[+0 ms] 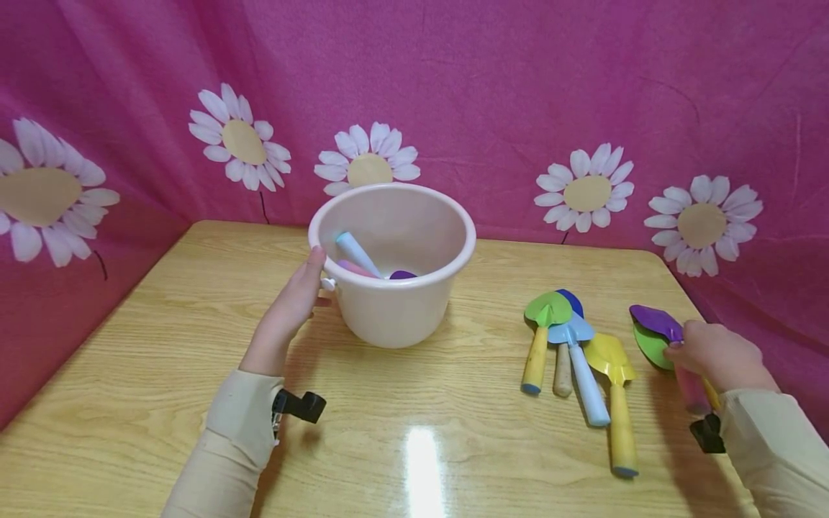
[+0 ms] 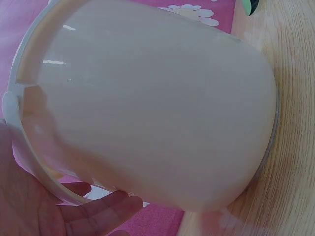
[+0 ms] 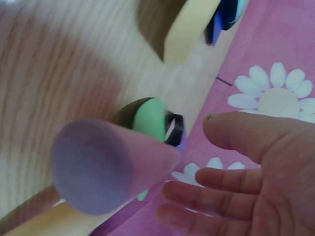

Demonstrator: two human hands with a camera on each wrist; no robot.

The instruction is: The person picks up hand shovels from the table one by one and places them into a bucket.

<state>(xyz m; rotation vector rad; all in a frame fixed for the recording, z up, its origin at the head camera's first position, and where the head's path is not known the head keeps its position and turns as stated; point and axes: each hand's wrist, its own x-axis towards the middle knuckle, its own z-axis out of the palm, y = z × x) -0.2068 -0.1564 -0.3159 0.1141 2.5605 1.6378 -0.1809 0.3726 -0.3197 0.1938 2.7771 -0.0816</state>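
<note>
My left hand (image 1: 294, 295) is at the left rim of a pale pink bucket (image 1: 395, 313), beside its white side knob. In the left wrist view its fingers (image 2: 106, 211) lie extended along the bucket's outer wall. The right hand (image 1: 728, 356) is over a hand trowel with a purple blade (image 1: 654, 320) and a pink handle (image 3: 113, 167). Its thumb and fingers are spread, with a gap to that handle in the right wrist view. Under the purple trowel lies one with a green blade (image 1: 650, 349); its yellow handle is mostly hidden.
Between bucket and right hand lie more trowels: a green one (image 1: 547, 309), a light blue one (image 1: 586, 381), a yellow one (image 1: 618, 403) and a dark blue blade (image 1: 571, 301). Inside the bucket show a light blue handle (image 1: 358, 254) and pink and purple parts. A flowered magenta cloth (image 1: 479, 93) hangs behind.
</note>
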